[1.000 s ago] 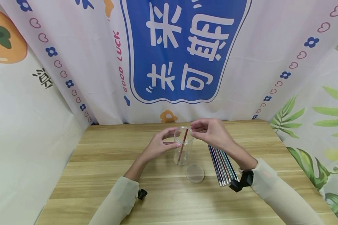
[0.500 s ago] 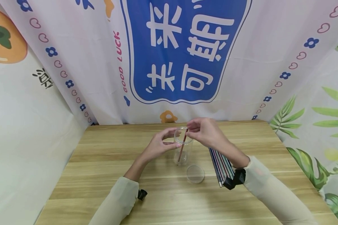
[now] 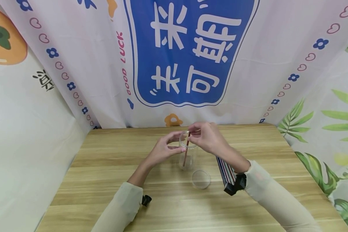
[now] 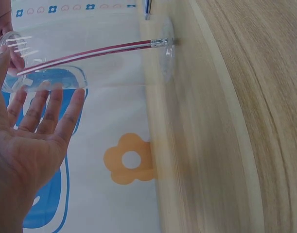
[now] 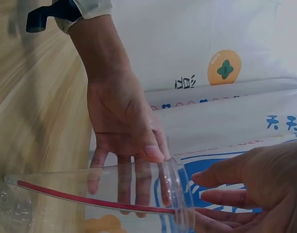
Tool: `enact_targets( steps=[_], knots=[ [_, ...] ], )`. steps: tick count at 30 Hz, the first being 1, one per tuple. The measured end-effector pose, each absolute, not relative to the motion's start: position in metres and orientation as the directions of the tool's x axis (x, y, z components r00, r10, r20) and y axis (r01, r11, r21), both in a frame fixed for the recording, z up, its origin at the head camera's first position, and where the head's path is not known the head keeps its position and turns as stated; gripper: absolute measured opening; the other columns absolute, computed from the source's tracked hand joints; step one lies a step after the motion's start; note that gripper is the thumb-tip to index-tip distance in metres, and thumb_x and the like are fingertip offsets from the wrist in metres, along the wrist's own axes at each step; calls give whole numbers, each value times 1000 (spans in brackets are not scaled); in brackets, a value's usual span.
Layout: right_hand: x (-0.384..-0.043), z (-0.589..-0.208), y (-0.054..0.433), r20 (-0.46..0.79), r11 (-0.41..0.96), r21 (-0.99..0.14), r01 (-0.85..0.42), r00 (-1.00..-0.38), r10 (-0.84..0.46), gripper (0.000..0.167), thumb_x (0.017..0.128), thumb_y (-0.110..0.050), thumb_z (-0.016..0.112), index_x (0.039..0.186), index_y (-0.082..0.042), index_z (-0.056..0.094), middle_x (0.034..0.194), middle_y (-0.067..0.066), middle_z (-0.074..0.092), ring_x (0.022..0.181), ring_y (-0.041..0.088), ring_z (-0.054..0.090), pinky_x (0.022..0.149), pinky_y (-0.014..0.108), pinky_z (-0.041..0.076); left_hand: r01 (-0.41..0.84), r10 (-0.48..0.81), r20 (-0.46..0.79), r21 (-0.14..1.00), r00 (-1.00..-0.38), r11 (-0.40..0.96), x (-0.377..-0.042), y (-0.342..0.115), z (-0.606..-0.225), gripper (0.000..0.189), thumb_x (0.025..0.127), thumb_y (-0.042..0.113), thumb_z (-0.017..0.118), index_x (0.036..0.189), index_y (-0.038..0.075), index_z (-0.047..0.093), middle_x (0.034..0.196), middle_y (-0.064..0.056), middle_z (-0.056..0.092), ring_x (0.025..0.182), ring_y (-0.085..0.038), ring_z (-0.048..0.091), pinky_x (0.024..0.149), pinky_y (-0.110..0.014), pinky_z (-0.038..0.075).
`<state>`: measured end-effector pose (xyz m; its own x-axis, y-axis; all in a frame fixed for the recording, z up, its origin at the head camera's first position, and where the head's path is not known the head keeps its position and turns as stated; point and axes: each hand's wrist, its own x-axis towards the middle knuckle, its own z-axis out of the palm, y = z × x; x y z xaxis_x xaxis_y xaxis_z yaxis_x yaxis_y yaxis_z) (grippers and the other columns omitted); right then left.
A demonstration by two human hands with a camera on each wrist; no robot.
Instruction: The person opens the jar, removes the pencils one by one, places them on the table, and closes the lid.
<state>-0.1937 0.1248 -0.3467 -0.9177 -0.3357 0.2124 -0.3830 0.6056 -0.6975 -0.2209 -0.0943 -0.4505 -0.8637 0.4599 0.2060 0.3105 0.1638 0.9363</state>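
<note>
A clear plastic jar stands upright on the table, a red striped pencil leaning inside it. In the left wrist view the pencil has its eraser end down, close to the jar's base. My left hand holds the jar near its rim, thumb on the near side and fingers behind. At the jar's mouth my right hand pinches the pencil's upper end; the right wrist view shows that hand beside the rim, its fingertips partly hidden behind the rim.
A round clear lid lies flat in front of the jar. To the right, a row of several pencils lies partly under the right forearm. Behind the wooden table hangs a printed cloth.
My right hand has moved left over the jar's mouth and onto the pencil's top. The pencil's upper end has shifted slightly left, so it stands a bit steeper. My left hand stays put.
</note>
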Motion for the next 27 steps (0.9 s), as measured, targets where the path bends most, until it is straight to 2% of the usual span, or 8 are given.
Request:
enact_targets(
  steps=[5,15,27],
  knots=[
    [-197,-352,124,216,588,-711,-386,-916,-339,24,92,-1,80,114,6,75,111,21,78,99,31,79,80,29,67,311,460,214,939,-862,146,-222,-93,-451,61,91,19,87,147,17,60,138,-6,68,132,-28,62,102,-38,62],
    [-204,-359,121,244,589,-701,-402,-911,-332,19,91,-2,81,109,3,78,104,17,80,93,28,80,76,27,68,310,459,211,939,-863,152,-223,-93,-451,60,92,18,86,146,17,60,137,-6,68,130,-28,64,101,-37,62],
    [-208,-366,116,239,536,-730,-424,-893,-381,16,90,2,80,106,3,79,99,15,80,87,24,79,74,24,67,316,458,216,936,-862,153,-223,-93,-452,60,92,20,86,146,16,60,136,-5,69,129,-26,64,100,-36,63]
  ],
)
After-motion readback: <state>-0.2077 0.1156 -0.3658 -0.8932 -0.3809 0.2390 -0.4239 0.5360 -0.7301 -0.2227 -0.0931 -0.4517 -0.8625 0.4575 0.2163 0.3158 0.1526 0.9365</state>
